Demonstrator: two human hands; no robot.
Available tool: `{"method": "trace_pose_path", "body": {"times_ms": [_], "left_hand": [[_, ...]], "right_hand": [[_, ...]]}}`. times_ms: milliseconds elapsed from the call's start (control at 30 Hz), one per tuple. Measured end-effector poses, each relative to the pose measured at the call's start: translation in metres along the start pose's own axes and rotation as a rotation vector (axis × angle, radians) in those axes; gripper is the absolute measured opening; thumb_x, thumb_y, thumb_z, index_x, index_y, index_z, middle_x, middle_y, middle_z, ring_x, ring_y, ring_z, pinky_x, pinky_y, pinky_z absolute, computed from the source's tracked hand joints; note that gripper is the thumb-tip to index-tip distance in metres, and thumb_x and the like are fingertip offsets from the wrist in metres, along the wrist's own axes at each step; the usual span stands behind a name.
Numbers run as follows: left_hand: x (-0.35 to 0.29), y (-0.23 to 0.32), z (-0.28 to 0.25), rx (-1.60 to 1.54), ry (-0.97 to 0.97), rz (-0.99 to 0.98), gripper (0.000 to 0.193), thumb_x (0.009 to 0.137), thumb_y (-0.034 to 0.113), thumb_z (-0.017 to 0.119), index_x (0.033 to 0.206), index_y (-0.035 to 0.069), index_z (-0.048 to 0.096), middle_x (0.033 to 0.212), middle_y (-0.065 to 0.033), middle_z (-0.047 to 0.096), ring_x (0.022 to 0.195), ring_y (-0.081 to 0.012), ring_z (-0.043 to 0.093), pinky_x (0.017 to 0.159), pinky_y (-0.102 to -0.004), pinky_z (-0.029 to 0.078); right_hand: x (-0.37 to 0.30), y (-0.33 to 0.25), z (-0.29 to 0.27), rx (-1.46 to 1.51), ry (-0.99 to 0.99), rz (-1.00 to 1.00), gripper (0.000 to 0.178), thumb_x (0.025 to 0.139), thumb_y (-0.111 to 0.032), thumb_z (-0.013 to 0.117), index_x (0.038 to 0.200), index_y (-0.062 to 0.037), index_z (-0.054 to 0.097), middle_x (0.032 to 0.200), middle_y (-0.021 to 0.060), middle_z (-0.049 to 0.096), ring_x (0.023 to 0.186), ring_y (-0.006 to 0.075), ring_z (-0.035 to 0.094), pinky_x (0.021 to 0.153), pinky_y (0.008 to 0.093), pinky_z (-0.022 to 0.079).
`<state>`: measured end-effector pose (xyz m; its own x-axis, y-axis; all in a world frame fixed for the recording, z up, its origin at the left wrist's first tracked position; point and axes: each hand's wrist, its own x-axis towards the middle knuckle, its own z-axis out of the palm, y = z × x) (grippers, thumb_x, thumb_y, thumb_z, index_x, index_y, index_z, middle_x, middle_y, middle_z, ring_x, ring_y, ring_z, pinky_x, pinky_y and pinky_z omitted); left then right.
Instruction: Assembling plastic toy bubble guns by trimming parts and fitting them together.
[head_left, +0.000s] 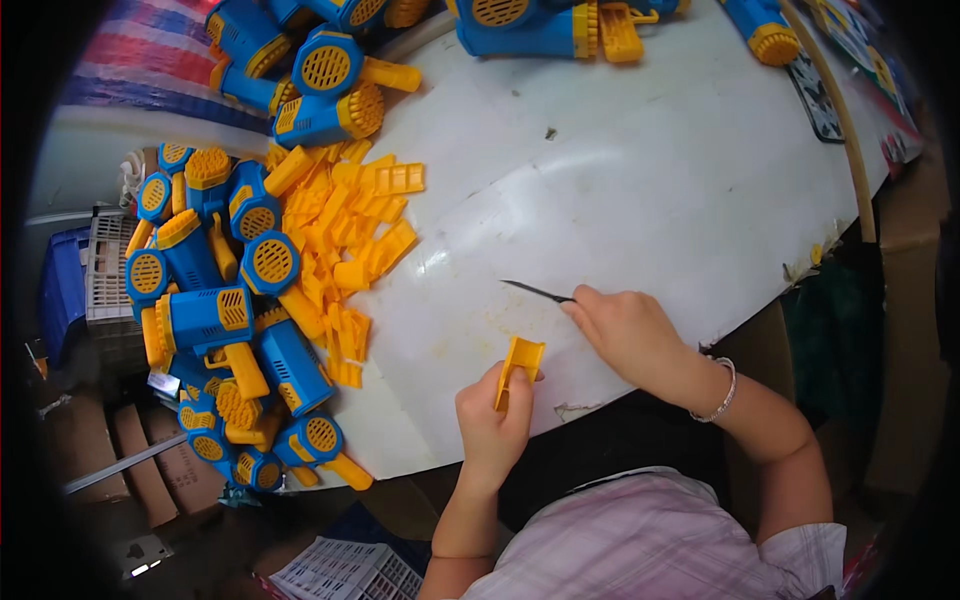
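Near the table's front edge, my left hand (494, 422) is closed round a small yellow plastic part (521, 362), its channel-shaped end sticking up past my thumb. To the right and a little farther off, my right hand (628, 332) grips a thin dark pointed blade (536, 291), probably a craft knife. The tip points left, apart from the yellow part; its handle is hidden in my fingers. Left of my hands lies a loose pile of similar yellow plastic parts (335, 235). Tiny yellow shavings (480, 345) are scattered on the tabletop between the pile and my hands.
Blue and yellow toy blaster bodies (200, 315) are heaped along the table's left side, with several more (520, 30) at the far edge. A patterned phone (818, 100) lies far right beside a wooden strip (850, 150). The white table (640, 170) has a worn edge.
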<state>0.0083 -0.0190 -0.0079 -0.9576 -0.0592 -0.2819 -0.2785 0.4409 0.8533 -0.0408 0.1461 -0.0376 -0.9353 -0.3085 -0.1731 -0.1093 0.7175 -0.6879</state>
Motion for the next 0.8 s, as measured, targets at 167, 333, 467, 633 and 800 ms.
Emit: {"method": "trace_pose_path", "body": {"times_ms": [167,333,467,633,800], "left_hand": [[0.004,0.002,0.006,-0.053,-0.050,0.064,0.022,0.086,0.010,0.046,0.075,-0.003,0.059,0.049,0.0025,0.045,0.043,-0.0040,0.039,0.041,-0.0188,0.030],[-0.002,-0.005,0.000,-0.152,-0.042,0.058,0.023,0.088,0.011,0.044,0.079,-0.004,0.058,0.048,0.0008,0.045,0.039,-0.0052,0.039,0.039,-0.0184,0.029],[0.002,-0.002,-0.007,-0.229,-0.092,0.011,0.022,0.089,0.010,0.042,0.086,-0.005,0.058,0.051,-0.0016,0.049,0.041,-0.0064,0.042,0.040,-0.0181,0.032],[0.004,-0.013,-0.022,-0.354,0.095,0.001,0.021,0.090,0.010,0.041,0.100,-0.004,0.053,0.068,-0.0077,0.057,0.051,-0.0080,0.048,0.048,-0.0189,0.039],[0.002,-0.014,-0.028,-0.417,0.141,-0.024,0.025,0.091,0.015,0.041,0.106,-0.004,0.049,0.069,-0.0049,0.051,0.056,-0.0099,0.046,0.052,-0.0207,0.039]], "right_hand": [[0.011,-0.025,-0.010,0.714,0.171,-0.173,0.023,0.073,-0.008,0.066,0.093,-0.0013,0.058,0.073,0.0052,0.054,0.065,0.0117,0.052,0.056,0.0246,0.041],[0.016,-0.021,0.012,1.186,-0.084,-0.027,0.007,0.074,-0.006,0.068,0.076,-0.0036,0.062,0.077,0.0015,0.057,0.068,0.0053,0.049,0.057,0.0195,0.037],[0.040,-0.014,-0.007,0.822,0.196,-0.125,0.009,0.074,-0.009,0.067,0.073,-0.0024,0.060,0.070,0.0016,0.056,0.060,0.0082,0.046,0.053,0.0233,0.038],[0.133,0.048,-0.087,0.025,0.785,-0.080,0.023,0.073,-0.020,0.068,0.086,-0.0050,0.056,0.082,0.0070,0.056,0.070,0.0215,0.057,0.059,0.0293,0.045],[0.176,0.063,-0.118,-0.310,0.652,0.360,0.053,0.065,-0.031,0.074,0.108,-0.0121,0.048,0.102,0.0057,0.054,0.086,0.0245,0.059,0.071,0.0325,0.049]]}}
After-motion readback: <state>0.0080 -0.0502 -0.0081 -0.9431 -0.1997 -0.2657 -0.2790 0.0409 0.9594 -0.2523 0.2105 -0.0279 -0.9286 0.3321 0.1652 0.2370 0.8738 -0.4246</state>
